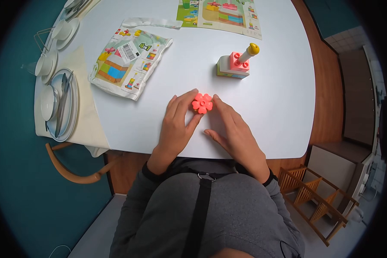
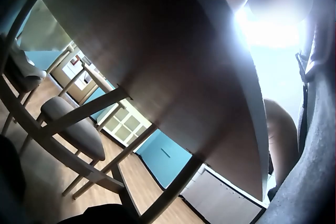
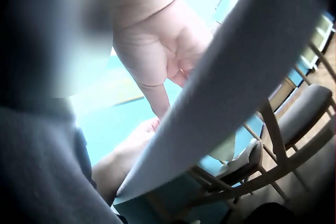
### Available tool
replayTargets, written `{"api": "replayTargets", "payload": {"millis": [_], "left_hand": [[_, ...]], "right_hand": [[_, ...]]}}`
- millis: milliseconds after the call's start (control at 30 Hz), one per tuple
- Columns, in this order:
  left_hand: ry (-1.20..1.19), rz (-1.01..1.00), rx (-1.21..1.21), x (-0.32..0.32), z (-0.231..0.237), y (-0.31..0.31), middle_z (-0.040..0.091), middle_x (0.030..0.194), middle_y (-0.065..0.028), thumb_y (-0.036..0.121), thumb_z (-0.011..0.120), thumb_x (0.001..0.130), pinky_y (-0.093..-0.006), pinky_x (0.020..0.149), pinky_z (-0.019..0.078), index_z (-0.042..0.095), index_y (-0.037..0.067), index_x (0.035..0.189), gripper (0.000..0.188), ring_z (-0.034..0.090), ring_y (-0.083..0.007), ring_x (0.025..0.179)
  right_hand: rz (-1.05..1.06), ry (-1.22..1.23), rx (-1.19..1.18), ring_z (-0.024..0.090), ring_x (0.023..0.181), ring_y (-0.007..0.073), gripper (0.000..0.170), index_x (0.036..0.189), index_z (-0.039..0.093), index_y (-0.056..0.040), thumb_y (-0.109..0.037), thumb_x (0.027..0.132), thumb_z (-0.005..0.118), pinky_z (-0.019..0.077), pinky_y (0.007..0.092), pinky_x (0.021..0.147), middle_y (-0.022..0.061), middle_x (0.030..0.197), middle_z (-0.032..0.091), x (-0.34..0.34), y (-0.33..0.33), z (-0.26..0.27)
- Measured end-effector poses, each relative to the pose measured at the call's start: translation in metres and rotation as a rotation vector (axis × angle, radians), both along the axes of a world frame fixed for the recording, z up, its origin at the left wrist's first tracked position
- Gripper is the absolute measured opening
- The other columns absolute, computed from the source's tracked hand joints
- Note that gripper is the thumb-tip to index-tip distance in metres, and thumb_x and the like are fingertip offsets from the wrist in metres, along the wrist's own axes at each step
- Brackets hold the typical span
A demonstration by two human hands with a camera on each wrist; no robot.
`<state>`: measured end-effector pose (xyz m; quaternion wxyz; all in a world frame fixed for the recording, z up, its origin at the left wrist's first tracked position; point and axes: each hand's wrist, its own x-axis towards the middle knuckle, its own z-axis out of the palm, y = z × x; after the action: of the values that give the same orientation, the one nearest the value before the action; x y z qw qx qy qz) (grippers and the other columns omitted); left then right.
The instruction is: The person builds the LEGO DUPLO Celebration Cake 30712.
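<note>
In the head view, a coral-pink flower piece (image 1: 202, 103) is near the table's front edge. My left hand (image 1: 176, 124) holds it at its left side between thumb and fingers. To its right lies my right hand (image 1: 238, 133), fingers relaxed, the index fingertip close beside the flower and the thumb apart from it. Whatever is beneath the flower is hidden. Farther back stands a block build with a pink brick (image 1: 239, 62) and an upright white stick topped by a yellow piece (image 1: 253, 49). The right wrist view shows the right hand (image 3: 163, 45) over the table; the flower is not visible there.
A printed toy bag (image 1: 127, 60) lies at the back left, and an instruction sheet (image 1: 230, 16) at the back edge. Plates (image 1: 74, 107), cutlery, bowls and cups stand along the left side. A wooden chair (image 1: 75, 176) is at the lower left, a wooden rack (image 1: 316, 198) at the lower right.
</note>
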<state>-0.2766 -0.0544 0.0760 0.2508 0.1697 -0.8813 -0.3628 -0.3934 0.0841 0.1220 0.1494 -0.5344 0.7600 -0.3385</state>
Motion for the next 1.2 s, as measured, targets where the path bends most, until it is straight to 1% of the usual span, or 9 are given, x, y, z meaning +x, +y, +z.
{"api": "replayTargets", "payload": {"millis": [167, 333, 467, 633, 733, 933, 1000, 1100, 1200], "left_hand": [[0.011, 0.089, 0.125, 0.002, 0.017, -0.002, 0.052, 0.133, -0.0187, -0.001, 0.071, 0.080, -0.0381, 0.100, 0.0456, 0.050, 0.001, 0.133, 0.058, 0.055, -0.0332, 0.120], [-0.069, -0.069, -0.064, 0.031, 0.076, -0.009, 0.052, 0.134, -0.0176, 0.002, 0.072, 0.079, -0.0396, 0.098, 0.0466, 0.054, 0.002, 0.129, 0.053, 0.055, -0.0325, 0.119], [-0.202, -0.279, -0.198, 0.022, 0.096, -0.020, 0.051, 0.134, -0.0181, 0.006, 0.075, 0.077, -0.0402, 0.097, 0.0468, 0.058, 0.004, 0.125, 0.050, 0.054, -0.0344, 0.119], [-0.295, -0.204, -0.520, -0.014, 0.071, -0.027, 0.057, 0.120, -0.0152, 0.011, 0.073, 0.076, -0.0400, 0.087, 0.0504, 0.057, 0.005, 0.118, 0.046, 0.058, -0.0340, 0.106], [-0.430, -0.232, -0.366, -0.041, 0.061, -0.037, 0.060, 0.107, -0.0136, 0.014, 0.070, 0.080, -0.0415, 0.080, 0.0512, 0.057, 0.005, 0.111, 0.035, 0.060, -0.0335, 0.097], [-0.380, -0.123, -0.388, -0.082, 0.056, -0.074, 0.059, 0.097, -0.0130, 0.014, 0.067, 0.082, -0.0451, 0.073, 0.0503, 0.053, 0.005, 0.104, 0.027, 0.060, -0.0350, 0.090], [-0.496, -0.135, -0.315, -0.085, 0.061, -0.078, 0.060, 0.107, -0.0167, 0.015, 0.070, 0.081, -0.0443, 0.082, 0.0497, 0.053, 0.003, 0.115, 0.040, 0.059, -0.0369, 0.100], [-0.263, -0.058, -0.452, -0.066, 0.071, -0.072, 0.052, 0.130, -0.0232, 0.020, 0.075, 0.080, -0.0440, 0.098, 0.0434, 0.044, 0.000, 0.136, 0.068, 0.049, -0.0374, 0.123], [-0.389, -0.053, -0.306, -0.001, 0.115, -0.047, 0.060, 0.120, -0.0194, 0.024, 0.074, 0.082, -0.0402, 0.094, 0.0458, 0.053, 0.000, 0.128, 0.056, 0.056, -0.0353, 0.113]], "right_hand": [[0.028, 0.001, 0.043, 0.055, 0.115, 0.0370, 0.070, 0.139, 0.041, 0.0016, -0.012, 0.079, 0.075, 0.0481, 0.0400, 0.095, 0.0224, 0.131, 0.051, -0.023, 0.018, 0.034], [-0.118, 0.243, 0.065, 0.059, 0.099, 0.0305, 0.063, 0.133, 0.046, -0.0021, -0.008, 0.078, 0.076, 0.0534, 0.0384, 0.083, 0.0166, 0.112, 0.053, -0.075, 0.028, 0.065], [-0.118, 0.296, -0.018, 0.060, 0.099, 0.0301, 0.064, 0.134, 0.046, -0.0052, -0.008, 0.078, 0.076, 0.0537, 0.0388, 0.082, 0.0152, 0.115, 0.052, -0.099, 0.005, 0.090], [0.057, 0.346, -0.225, 0.060, 0.100, 0.0336, 0.055, 0.129, 0.052, -0.0070, -0.011, 0.080, 0.075, 0.0512, 0.0402, 0.083, 0.0155, 0.116, 0.055, -0.097, -0.032, 0.129], [0.104, 0.349, -0.309, 0.059, 0.099, 0.0340, 0.047, 0.123, 0.057, -0.0068, -0.013, 0.080, 0.075, 0.0501, 0.0409, 0.083, 0.0138, 0.110, 0.058, -0.100, -0.041, 0.135], [0.030, 0.262, -0.393, 0.065, 0.097, 0.0293, 0.036, 0.112, 0.063, -0.0035, -0.016, 0.082, 0.075, 0.0516, 0.0374, 0.084, 0.0139, 0.101, 0.067, -0.120, -0.043, 0.134], [-0.031, 0.266, -0.414, 0.068, 0.093, 0.0276, 0.033, 0.109, 0.064, -0.0022, -0.017, 0.082, 0.075, 0.0530, 0.0361, 0.082, 0.0137, 0.099, 0.069, -0.120, -0.038, 0.137], [-0.049, 0.268, -0.435, 0.069, 0.089, 0.0247, 0.031, 0.107, 0.067, -0.0013, -0.016, 0.082, 0.076, 0.0540, 0.0348, 0.079, 0.0133, 0.095, 0.071, -0.121, -0.029, 0.141], [-0.067, 0.254, -0.463, 0.069, 0.088, 0.0208, 0.030, 0.106, 0.068, -0.0014, -0.014, 0.081, 0.076, 0.0540, 0.0324, 0.077, 0.0128, 0.093, 0.072, -0.123, -0.018, 0.148]]}}
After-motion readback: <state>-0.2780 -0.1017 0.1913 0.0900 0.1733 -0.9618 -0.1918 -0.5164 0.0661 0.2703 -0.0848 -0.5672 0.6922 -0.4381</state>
